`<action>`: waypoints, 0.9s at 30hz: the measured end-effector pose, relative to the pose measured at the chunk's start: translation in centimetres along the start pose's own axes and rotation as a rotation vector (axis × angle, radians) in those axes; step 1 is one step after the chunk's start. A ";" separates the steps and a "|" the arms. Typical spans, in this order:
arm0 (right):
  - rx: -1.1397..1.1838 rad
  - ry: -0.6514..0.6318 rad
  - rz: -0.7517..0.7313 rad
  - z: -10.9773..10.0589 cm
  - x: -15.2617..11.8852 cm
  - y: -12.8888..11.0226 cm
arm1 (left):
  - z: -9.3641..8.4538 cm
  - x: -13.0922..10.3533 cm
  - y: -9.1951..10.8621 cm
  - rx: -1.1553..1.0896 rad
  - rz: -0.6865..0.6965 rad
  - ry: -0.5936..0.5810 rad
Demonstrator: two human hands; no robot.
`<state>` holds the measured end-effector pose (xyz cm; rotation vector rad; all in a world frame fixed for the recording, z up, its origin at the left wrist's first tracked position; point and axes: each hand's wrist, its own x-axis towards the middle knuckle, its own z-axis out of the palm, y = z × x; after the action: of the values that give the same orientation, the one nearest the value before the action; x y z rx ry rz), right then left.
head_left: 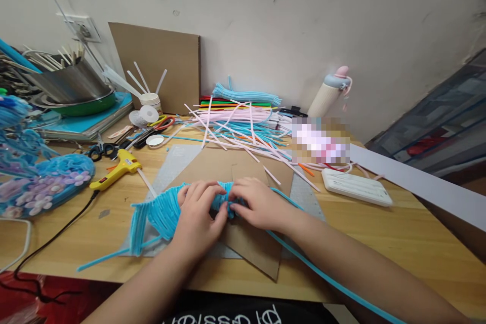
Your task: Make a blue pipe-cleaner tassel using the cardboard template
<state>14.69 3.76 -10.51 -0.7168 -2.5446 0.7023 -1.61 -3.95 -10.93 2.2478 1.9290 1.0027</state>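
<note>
A bundle of blue pipe cleaners (pixel 163 211), coiled in tight rows, lies across the front of the table with a folded strip at its left end. My left hand (pixel 199 212) is closed over its middle, fingers curled round the coils. At the right end, my right hand (pixel 260 202) pinches the blue strands, its fingertips close to those of my left hand. One long blue strand (pixel 315 268) trails from there beneath my right forearm. Under the bundle is a brown cardboard piece (pixel 256 250). My fingers partly hide the gripped ends.
A yellow glue gun (pixel 117 169) with a black cord lies left, beside a blue flower-decorated piece (pixel 64 177). Behind are scissors (pixel 102 149), loose pink pipe cleaners (pixel 231 116) and a bottle (pixel 326 93). A white power bank (pixel 357 187) lies right.
</note>
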 end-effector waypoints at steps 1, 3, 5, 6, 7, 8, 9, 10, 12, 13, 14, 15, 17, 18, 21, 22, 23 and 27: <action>-0.009 0.002 -0.019 0.1 0.0 0.0 | 0.0 0.0 -0.1 -0.006 0.003 -0.004; 0.013 0.033 -0.019 0.5 0.1 -0.1 | -0.1 0.1 -0.2 -0.013 0.023 -0.032; 0.056 0.072 0.004 0.7 0.2 -0.2 | -0.1 0.1 -0.3 -0.009 0.031 -0.049; 0.075 0.088 0.014 0.8 0.2 -0.2 | -0.2 0.0 -0.3 -0.006 0.024 -0.049; 0.091 0.103 0.023 0.8 0.2 -0.3 | -0.2 0.0 -0.4 -0.007 0.013 -0.044; 0.102 0.121 0.029 0.8 0.2 -0.3 | -0.2 0.0 -0.5 -0.015 0.002 -0.040; 0.110 0.140 0.036 0.8 0.1 -0.3 | -0.2 0.0 -0.6 -0.031 -0.006 -0.044; 0.114 0.158 0.043 0.8 0.1 -0.2 | -0.2 -0.1 -0.7 -0.052 -0.013 -0.055; 0.122 0.188 0.054 0.8 0.1 -0.1 | -0.2 -0.1 -1.0 -0.088 -0.022 -0.080; 0.128 0.198 0.054 0.9 0.1 -0.1 | -0.2 -0.1 -1.2 -0.098 -0.031 -0.087; 0.136 0.204 0.050 0.9 0.1 -0.1 | -0.1 -0.1 -1.3 -0.102 -0.042 -0.088; 0.147 0.205 0.039 0.9 0.1 -0.1 | -0.1 0.0 -1.5 -0.102 -0.053 -0.083; 0.184 0.193 -0.008 0.9 0.2 -0.1 | 0.0 0.1 -1.7 -0.096 -0.070 -0.070; 0.209 0.182 -0.037 0.9 0.2 -0.2 | 0.1 0.1 -1.8 -0.092 -0.073 -0.066; 0.283 0.169 -0.085 0.9 0.3 -0.5 | 0.2 0.1 -1.9 -0.080 -0.060 -0.067; 0.305 0.179 -0.080 0.9 0.3 -0.5 | 0.2 0.1 -1.9 -0.080 -0.049 -0.074; 0.324 0.189 -0.068 0.8 0.3 -0.6 | 0.2 0.1 -1.8 -0.084 -0.036 -0.081; 0.310 0.201 -0.022 0.6 0.2 -0.4 | 0.0 0.1 -1.8 -0.127 -0.054 -0.026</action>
<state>14.10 3.36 -10.76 -0.6180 -2.1941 0.9405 -3.14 -3.38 -11.62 2.1188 1.8487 1.0515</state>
